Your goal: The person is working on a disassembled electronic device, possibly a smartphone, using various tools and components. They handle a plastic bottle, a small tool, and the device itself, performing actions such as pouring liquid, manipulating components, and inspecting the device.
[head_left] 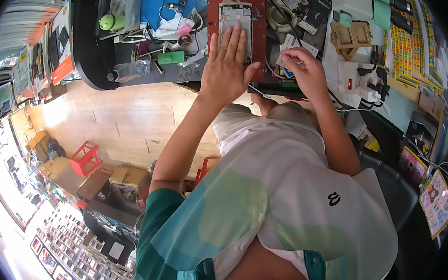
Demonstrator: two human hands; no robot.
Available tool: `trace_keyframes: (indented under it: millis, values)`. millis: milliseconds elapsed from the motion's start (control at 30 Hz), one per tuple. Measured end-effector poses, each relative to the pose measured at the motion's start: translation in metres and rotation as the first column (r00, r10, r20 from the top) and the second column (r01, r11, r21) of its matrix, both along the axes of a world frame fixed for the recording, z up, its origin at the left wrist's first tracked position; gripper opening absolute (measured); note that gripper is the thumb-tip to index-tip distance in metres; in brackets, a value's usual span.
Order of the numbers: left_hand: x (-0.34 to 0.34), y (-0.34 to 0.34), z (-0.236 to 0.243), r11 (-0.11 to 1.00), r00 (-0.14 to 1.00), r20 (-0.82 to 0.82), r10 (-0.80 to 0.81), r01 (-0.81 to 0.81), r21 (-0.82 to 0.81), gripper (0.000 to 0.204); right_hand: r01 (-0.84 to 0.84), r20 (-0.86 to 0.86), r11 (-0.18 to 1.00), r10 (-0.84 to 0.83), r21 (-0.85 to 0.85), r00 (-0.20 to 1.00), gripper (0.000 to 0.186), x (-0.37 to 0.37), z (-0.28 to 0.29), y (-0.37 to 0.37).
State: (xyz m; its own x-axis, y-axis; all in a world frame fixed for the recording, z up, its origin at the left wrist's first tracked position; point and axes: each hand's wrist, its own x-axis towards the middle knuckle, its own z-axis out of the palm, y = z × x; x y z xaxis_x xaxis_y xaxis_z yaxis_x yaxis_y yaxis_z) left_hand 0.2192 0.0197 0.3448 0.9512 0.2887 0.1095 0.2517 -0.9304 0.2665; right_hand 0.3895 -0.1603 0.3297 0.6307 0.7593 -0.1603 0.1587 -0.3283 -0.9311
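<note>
A dark red board (213,13) lies at the bench edge, with an opened phone (239,14) on it, its grey metal inside facing up. My left hand (227,61) rests flat over the phone's lower part, fingers stretched toward its far end and thumb out to the right. That palm hides much of the phone. To the right of the board, my right hand (304,70) is closed with thumb and fingertips pinched together. Something thin and pale may be between those fingertips, but it is too small to make out. White cables and small parts lie just beneath it.
Left of the board sit a blue mat (153,3), a green block (171,57), tangled cables and a clear plastic bottle (132,71). On the right are a wooden tray (353,37), a white power strip (355,82) with plugs, and phone parts. A red stool (86,158) stands behind.
</note>
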Motion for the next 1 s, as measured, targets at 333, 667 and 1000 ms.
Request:
trace_keyframes:
  millis: [333, 667, 1000]
  values:
    - [0.002, 0.012, 0.022, 0.998, 0.995, 0.078, 0.06, -0.061, 0.019, 0.072, 0.039, -0.007, 0.999, -0.038, 0.01, 0.999, 0.017, 0.001, 0.0, -0.011]
    - [-0.066, 0.057, 0.101, 0.797, 0.405, 0.811, 0.422, -0.593, -0.119, 0.015, 0.078, 0.009, 0.997, -0.079, 0.021, 0.997, 0.016, 0.0, -0.015, -0.024]
    - [-0.015, 0.015, 0.037, 0.87, 0.774, 0.408, 0.484, -0.474, -0.133, 0.021, -0.353, -0.095, 0.869, 0.341, -0.347, 0.935, 0.035, -0.057, -0.062, -0.03]
